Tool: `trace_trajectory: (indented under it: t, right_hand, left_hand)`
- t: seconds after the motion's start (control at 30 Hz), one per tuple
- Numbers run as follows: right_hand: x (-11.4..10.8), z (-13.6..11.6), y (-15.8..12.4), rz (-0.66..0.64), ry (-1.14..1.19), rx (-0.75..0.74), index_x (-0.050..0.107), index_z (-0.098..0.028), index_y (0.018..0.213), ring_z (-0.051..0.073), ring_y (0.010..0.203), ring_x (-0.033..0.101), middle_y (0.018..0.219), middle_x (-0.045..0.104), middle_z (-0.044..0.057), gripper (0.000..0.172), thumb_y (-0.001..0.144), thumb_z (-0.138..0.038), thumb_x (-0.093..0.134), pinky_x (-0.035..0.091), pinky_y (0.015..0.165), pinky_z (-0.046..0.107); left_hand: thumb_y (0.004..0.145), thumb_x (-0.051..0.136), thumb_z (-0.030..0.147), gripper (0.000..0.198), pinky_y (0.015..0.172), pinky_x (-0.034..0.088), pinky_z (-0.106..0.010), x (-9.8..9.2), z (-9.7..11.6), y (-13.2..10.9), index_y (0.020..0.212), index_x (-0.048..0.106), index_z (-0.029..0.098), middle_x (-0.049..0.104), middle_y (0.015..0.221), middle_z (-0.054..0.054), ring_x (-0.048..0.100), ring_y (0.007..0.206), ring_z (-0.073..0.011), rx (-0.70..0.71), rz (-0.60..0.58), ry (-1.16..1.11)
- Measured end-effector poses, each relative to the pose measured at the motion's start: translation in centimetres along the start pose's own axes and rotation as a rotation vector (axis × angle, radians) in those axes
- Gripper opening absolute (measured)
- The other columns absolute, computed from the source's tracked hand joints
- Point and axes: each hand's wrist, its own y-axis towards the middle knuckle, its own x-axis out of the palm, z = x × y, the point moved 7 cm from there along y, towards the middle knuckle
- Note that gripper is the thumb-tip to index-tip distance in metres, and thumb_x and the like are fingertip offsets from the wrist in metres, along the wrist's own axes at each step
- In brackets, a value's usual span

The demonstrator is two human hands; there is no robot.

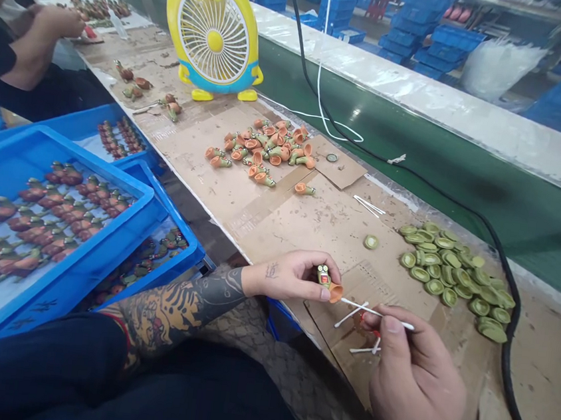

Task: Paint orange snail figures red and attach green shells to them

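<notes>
My left hand (291, 276) pinches a small painted figurine (325, 283) with a flared orange end, and its green-and-yellow body is partly hidden by my fingers. My right hand (412, 384) grips a white cotton swab (375, 311), whose tip touches or nearly touches the orange end. Used swabs (349, 315) lie on the cardboard sheet (308, 230) beneath my hands. Farther up the sheet sits a heap of similar orange-and-green pieces (261, 148). To the right lies a cluster of round green discs (454, 275), with one loose disc (371, 241) apart from it.
Blue trays (43, 225) holding rows of red-and-green figures stand to my left. A co-worker's hand (52, 21) works at the far left. A yellow cartoon-shaped fan (214, 29) stands at the back, a black cable (499, 273) runs along the right, and stacked blue crates lie beyond.
</notes>
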Motion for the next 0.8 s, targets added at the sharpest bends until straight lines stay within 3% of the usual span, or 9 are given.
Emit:
trace_trajectory:
  t: [0.1, 0.27, 0.57, 0.7, 0.8]
  right_hand:
    - [0.9, 0.7, 0.2, -0.054, -0.041, 0.0, 0.075, -0.021, 0.104, 0.018, 0.081, 0.071, 0.09, 0.076, 0.004, 0.037, 0.097, -0.057, 0.07, 0.056, 0.074, 0.029]
    - [0.8, 1.4, 0.3, -0.031, -0.094, 0.004, 0.073, -0.022, 0.106, 0.018, 0.083, 0.07, 0.091, 0.075, 0.003, 0.038, 0.098, -0.059, 0.067, 0.055, 0.076, 0.029]
    - [0.8, 0.7, -0.1, -0.049, -0.067, -0.022, 0.074, -0.02, 0.108, 0.019, 0.086, 0.072, 0.094, 0.077, 0.005, 0.035, 0.099, -0.053, 0.069, 0.056, 0.079, 0.031]
    - [-0.1, -0.6, -0.4, 0.028, -0.025, -0.073, 0.076, -0.019, 0.103, 0.017, 0.082, 0.072, 0.091, 0.077, 0.005, 0.031, 0.097, -0.049, 0.072, 0.055, 0.078, 0.029]
    - [-1.8, -0.4, -0.7, 0.138, 0.003, -0.031, 0.076, -0.019, 0.101, 0.017, 0.084, 0.071, 0.092, 0.077, 0.005, 0.03, 0.096, -0.049, 0.075, 0.055, 0.082, 0.03]
  left_hand:
    - [0.082, 0.087, 0.049, 0.045, 0.081, 0.046, -0.032, 0.1, 0.1, -0.1, 0.101, 0.064, 0.016, 0.065, 0.096, -0.006, 0.056, 0.087, -0.0173, -0.01, -0.014, 0.0]
    - [0.083, 0.087, 0.05, 0.045, 0.08, 0.045, -0.031, 0.0, 0.2, -0.2, 0.101, 0.066, 0.015, 0.065, 0.098, -0.006, 0.056, 0.087, -0.0166, -0.008, -0.015, 0.01]
    - [0.079, 0.089, 0.056, 0.051, 0.08, 0.046, -0.03, 0.2, 0.2, -0.3, 0.098, 0.069, 0.014, 0.067, 0.093, -0.005, 0.058, 0.084, -0.0156, -0.066, -0.044, -0.018]
    - [0.078, 0.09, 0.056, 0.051, 0.081, 0.046, -0.03, 0.1, 0.0, -0.2, 0.097, 0.069, 0.014, 0.067, 0.092, -0.005, 0.058, 0.085, -0.0158, -0.071, -0.044, -0.02]
    - [0.077, 0.091, 0.055, 0.05, 0.082, 0.047, -0.031, 0.0, -0.2, -0.1, 0.097, 0.069, 0.014, 0.067, 0.094, -0.006, 0.059, 0.085, -0.016, -0.065, -0.037, -0.044]
